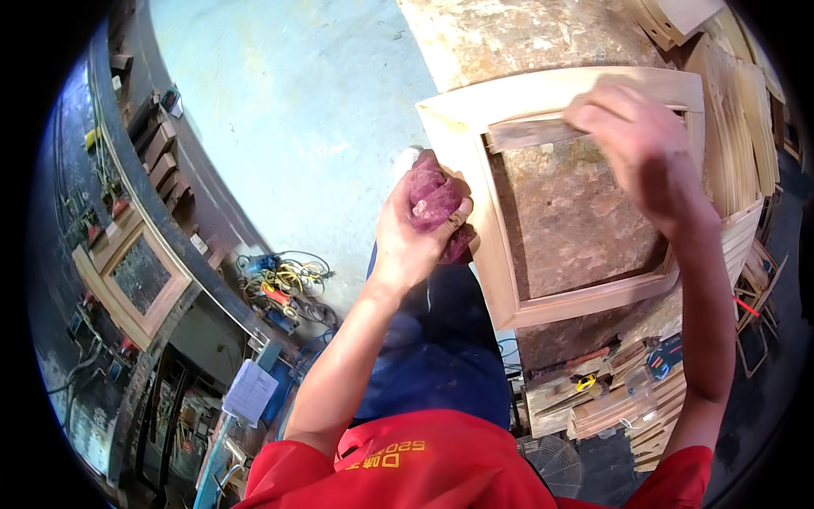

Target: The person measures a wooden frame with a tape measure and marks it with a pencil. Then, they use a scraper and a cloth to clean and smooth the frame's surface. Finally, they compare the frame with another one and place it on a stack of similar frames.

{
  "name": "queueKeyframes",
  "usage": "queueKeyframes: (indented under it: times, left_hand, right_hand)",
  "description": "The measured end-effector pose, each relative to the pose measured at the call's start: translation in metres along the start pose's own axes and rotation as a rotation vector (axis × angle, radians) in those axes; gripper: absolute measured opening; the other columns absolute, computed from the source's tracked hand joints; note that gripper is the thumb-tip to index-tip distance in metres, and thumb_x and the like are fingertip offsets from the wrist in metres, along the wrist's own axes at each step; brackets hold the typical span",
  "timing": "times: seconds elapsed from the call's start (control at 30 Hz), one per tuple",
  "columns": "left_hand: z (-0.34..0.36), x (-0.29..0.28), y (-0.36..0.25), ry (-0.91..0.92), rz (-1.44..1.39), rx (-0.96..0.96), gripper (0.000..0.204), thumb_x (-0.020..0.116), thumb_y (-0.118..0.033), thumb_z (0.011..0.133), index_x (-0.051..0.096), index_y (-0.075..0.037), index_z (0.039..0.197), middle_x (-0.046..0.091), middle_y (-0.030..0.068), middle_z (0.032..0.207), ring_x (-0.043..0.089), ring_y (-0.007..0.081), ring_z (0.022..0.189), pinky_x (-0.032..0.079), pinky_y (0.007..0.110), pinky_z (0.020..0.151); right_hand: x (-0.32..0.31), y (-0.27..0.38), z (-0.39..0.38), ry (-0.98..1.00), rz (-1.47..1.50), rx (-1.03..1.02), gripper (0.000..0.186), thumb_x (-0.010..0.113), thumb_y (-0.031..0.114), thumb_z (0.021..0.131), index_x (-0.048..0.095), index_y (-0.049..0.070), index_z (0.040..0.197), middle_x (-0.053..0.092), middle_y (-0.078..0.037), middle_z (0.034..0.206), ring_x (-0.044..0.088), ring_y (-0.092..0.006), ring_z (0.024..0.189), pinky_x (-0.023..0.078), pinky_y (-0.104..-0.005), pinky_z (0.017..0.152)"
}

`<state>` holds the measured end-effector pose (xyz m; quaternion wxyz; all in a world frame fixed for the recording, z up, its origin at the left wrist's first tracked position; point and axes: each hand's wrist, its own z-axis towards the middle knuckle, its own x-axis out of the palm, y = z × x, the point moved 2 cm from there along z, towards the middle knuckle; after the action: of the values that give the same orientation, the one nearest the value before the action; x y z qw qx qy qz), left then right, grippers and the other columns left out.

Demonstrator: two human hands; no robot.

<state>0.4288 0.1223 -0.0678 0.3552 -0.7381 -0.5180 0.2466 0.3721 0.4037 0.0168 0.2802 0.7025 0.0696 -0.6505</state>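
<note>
My left hand point(413, 229) is closed around a crumpled maroon cloth point(437, 197), held beside the left side of a pale wooden frame point(494, 246). The frame lies on a worn, mottled work surface point(585, 212), which shows through its opening. Over the frame's far side is my right hand point(640, 140), smeared by motion, with its fingers bent together. A flat pale strip point(534, 134) reaches left from those fingertips along the inner far edge; blur hides exactly what it is.
Stacked wooden pieces point(733, 127) stand just right of the frame. Wood strips point(610, 407) and tools lie below the work surface, near a round fan grille point(551, 462). Tangled cables and power tools point(284, 288) sit on the floor at left. Another wooden frame point(140, 276) rests on the left bench.
</note>
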Motion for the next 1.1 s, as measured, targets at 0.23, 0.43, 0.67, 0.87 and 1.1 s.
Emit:
queueKeyframes:
  times: [0.23,0.43,0.67,0.87,1.1]
  left_hand:
    - [0.001,0.004,0.008,0.026,-0.173,-0.042,0.040,0.083,-0.008,0.091,0.062,0.000,0.124,0.070,0.0062,0.106,0.068,0.0129,0.094,0.060,0.031,0.082]
    - [0.003,0.002,0.012,0.032,-0.096,0.014,0.042,0.082,-0.007,0.091,0.060,0.001,0.126,0.069,0.0070,0.108,0.069,0.0138,0.093,0.063,0.033,0.079]
    - [0.000,0.001,0.008,-0.017,-0.068,-0.028,0.047,0.085,-0.014,0.087,0.062,0.000,0.126,0.073,0.0108,0.110,0.070,0.0201,0.102,0.054,0.035,0.095]
    - [0.001,0.000,-0.002,-0.018,0.052,0.039,0.047,0.084,-0.013,0.086,0.063,0.001,0.125,0.074,0.0113,0.109,0.071,0.0200,0.102,0.055,0.035,0.095]
    - [0.005,-0.003,-0.005,0.054,0.012,-0.037,0.056,0.082,-0.012,0.085,0.060,-0.001,0.136,0.073,0.0122,0.112,0.071,0.0215,0.103,0.055,0.035,0.096]
  right_hand:
    - [0.007,0.012,0.006,-0.082,0.082,-0.019,0.012,0.064,0.011,0.099,0.071,0.003,0.095,0.067,-0.009,0.081,0.067,-0.0214,0.076,0.054,-0.0384,0.066]
    - [0.007,0.077,-0.040,0.062,0.586,0.841,0.020,0.060,0.017,0.105,0.064,0.000,0.095,0.058,-0.011,0.069,0.055,-0.0237,0.053,0.045,-0.0368,0.049]
    - [0.061,0.150,-0.050,-0.147,0.416,0.685,0.032,0.059,0.009,0.103,0.063,0.001,0.133,0.068,-0.022,0.101,0.069,-0.0398,0.075,0.056,-0.0453,0.064]
    - [0.076,0.160,-0.032,-0.106,0.298,0.727,0.068,0.069,0.004,0.087,0.053,0.012,0.153,0.060,-0.013,0.106,0.071,-0.0341,0.074,0.059,-0.0430,0.062]
    - [0.072,0.158,-0.030,-0.162,0.423,0.772,0.069,0.069,0.006,0.089,0.050,0.011,0.155,0.062,-0.014,0.110,0.071,-0.0344,0.080,0.059,-0.0444,0.064]
